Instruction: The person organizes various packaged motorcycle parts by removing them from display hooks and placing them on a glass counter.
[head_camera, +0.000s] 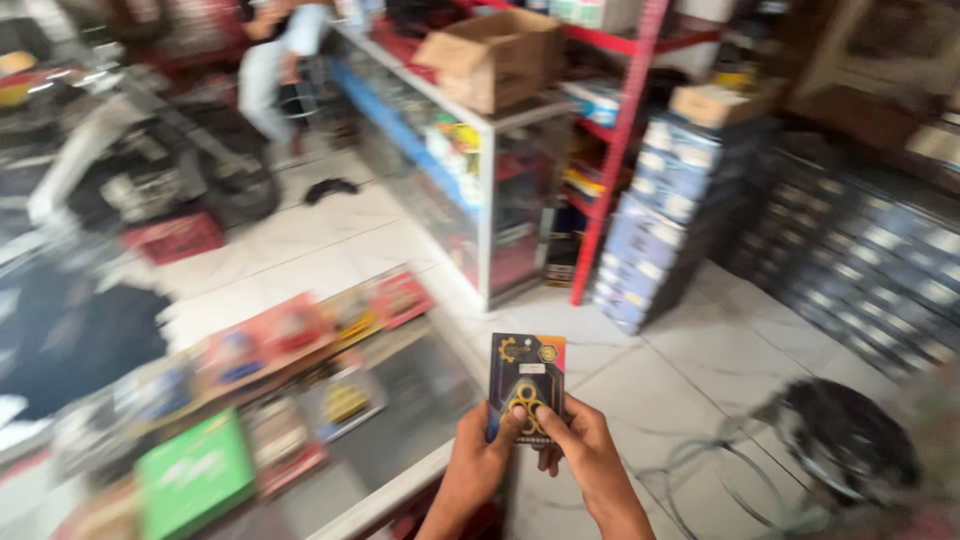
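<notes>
I hold a small dark packet (527, 375) upright in front of me; it is a flat card pack with a colourful edge and a yellow ring-shaped part showing through its front. My left hand (482, 460) grips its lower left side, thumb on the front. My right hand (580, 450) holds the lower right side, thumb pressed over the yellow part. Both hands are low in the middle of the view, just right of a glass counter.
A glass display counter (300, 400) with colourful packs and a green box (195, 475) lies at lower left. A second glass showcase (470, 180) carries a cardboard box (495, 55). Red shelving, stacked blue boxes (660, 210), a motorcycle (130, 160), a person (275, 60) and a fan (820, 440) stand around the white tiled floor.
</notes>
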